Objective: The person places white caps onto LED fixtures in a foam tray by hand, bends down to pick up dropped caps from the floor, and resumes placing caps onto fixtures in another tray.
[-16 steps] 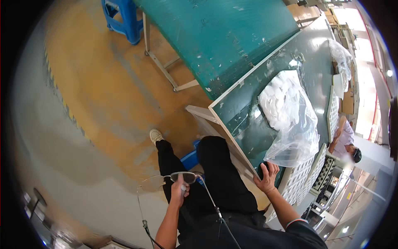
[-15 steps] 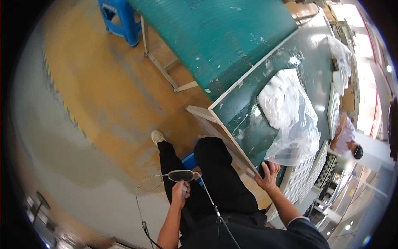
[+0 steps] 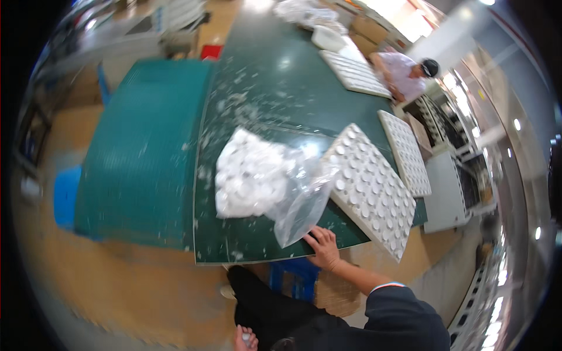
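The left hand (image 3: 243, 340) has its fingers curled around a small pale thing (image 3: 246, 337); I can't tell what it is. Next, on the green table (image 3: 263, 96), lies a clear bag (image 3: 304, 196) with white bits (image 3: 249, 175) inside. The right hand (image 3: 324, 247) rests at the table's edge, by the bag's loose end; I can't tell if it pinches the plastic. This looks like leaning by the bag, not emptying it. Reaching the bits would call for lifting the bag's loose end. Right of that sits a white tray (image 3: 367, 227) with round bumps.
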`<control>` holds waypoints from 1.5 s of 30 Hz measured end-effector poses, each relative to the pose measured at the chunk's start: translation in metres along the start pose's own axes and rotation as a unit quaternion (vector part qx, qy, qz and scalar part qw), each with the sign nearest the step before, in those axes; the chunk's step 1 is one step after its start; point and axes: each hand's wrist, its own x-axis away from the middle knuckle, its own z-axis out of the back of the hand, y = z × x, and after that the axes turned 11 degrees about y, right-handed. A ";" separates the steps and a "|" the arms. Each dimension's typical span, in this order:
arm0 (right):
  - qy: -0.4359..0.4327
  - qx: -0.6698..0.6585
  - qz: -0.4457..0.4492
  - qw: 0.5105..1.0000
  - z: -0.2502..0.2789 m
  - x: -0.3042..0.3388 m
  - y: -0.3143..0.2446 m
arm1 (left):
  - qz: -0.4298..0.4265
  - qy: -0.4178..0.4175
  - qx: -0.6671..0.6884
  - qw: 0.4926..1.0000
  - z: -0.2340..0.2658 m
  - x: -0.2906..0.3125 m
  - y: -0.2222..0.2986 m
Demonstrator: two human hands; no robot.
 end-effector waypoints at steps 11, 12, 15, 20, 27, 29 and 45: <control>-0.173 -0.324 -0.305 0.879 -0.035 0.158 -0.148 | 0.037 0.017 -0.101 0.994 0.009 -0.019 0.070; -0.172 -0.318 -0.313 0.878 -0.046 0.162 -0.158 | -0.004 0.081 -0.170 0.982 0.013 -0.016 0.069; -0.186 -0.333 -0.336 0.861 -0.102 0.170 -0.185 | -0.038 -0.009 -0.305 0.952 0.064 -0.067 0.088; -0.225 -0.252 -0.320 0.885 -0.214 0.197 -0.170 | -0.043 0.090 -0.243 0.965 0.123 -0.128 0.119; -0.183 -0.111 -0.265 0.940 -0.450 0.237 -0.081 | -0.125 0.093 -0.098 0.983 0.161 -0.236 0.150; -0.199 -0.062 -0.266 0.941 -0.494 0.243 -0.054 | -0.096 0.089 -0.065 0.989 0.157 -0.276 0.145; -0.386 0.222 -0.184 0.876 -0.678 0.207 0.077 | -0.164 0.105 0.006 0.981 0.182 -0.518 0.085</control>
